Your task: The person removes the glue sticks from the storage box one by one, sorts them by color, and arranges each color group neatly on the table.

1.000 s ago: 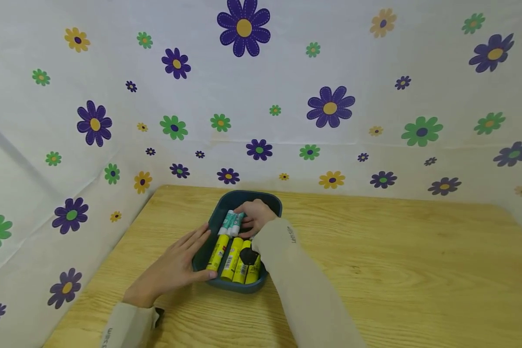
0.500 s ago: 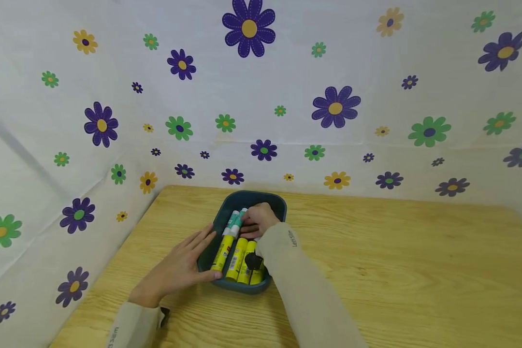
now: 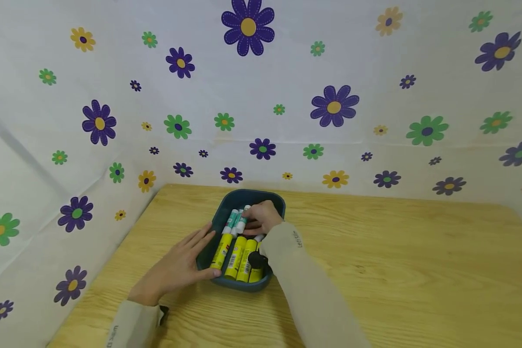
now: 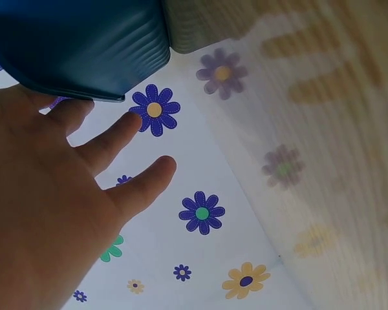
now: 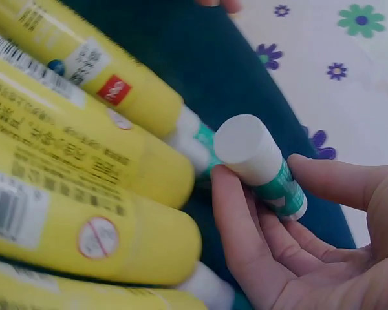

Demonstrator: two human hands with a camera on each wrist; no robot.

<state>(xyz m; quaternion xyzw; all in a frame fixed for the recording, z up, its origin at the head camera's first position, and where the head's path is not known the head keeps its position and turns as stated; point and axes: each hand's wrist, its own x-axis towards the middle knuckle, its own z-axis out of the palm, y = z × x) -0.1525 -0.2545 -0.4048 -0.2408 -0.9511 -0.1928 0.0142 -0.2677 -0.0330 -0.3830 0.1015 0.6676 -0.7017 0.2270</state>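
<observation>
In the head view, my right hand (image 3: pixel 262 217) reaches inside a dark teal plastic bin (image 3: pixel 230 286). Between thumb and fingers it pinches a small green-and-white glue stick (image 5: pixel 271 165), the white end tilted up towards the wrist camera. Other green-and-white glue sticks (image 3: pixel 229 223) lie just left of it, at the bin's far end. Several larger yellow glue sticks (image 3: pixel 236 258) lie side by side in the near half, the rightmost partly covered by my right wrist. My left hand (image 3: pixel 178 266) rests on the bin's left side, fingers spread and thumb at the near rim.
The bin stands on a wood-grain table (image 3: pixel 374 261) towards its left part. A white flower-printed sheet (image 3: pixel 287 87) rises behind the table and along its left side. A dark wrist strap piece (image 3: pixel 257 260) hangs over the yellow sticks.
My right hand has taken a green-and-white glue stick and drawn it slightly right, apart from the others. The left hand keeps its place on the bin. The head view shifted a little.
</observation>
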